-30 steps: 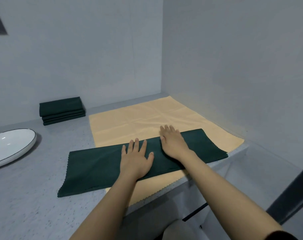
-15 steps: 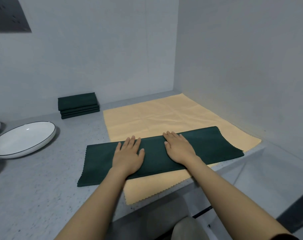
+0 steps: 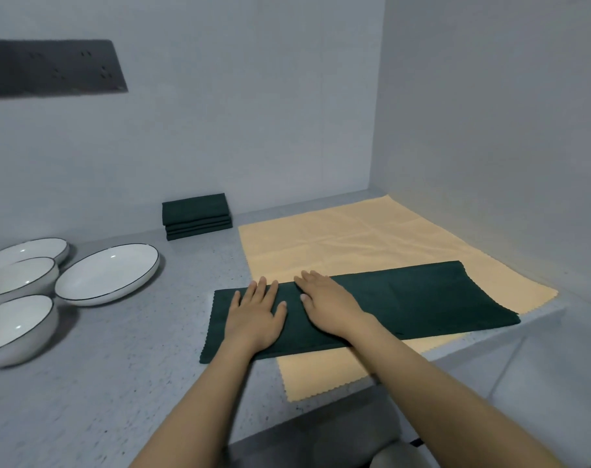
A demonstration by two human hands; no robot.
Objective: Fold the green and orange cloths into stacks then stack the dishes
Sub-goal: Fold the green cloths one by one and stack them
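Head view: a person's left hand (image 3: 255,315) and right hand (image 3: 328,304) lie flat, fingers straight, side by side on a folded green cloth (image 3: 422,298); the cloth stretches to the right of the hands across a spread orange cloth (image 3: 348,238); beyond the hands sits a stack of folded green cloths (image 3: 196,215); four white dishes (image 3: 106,273) lie left of the hands on the grey counter (image 3: 101,383).
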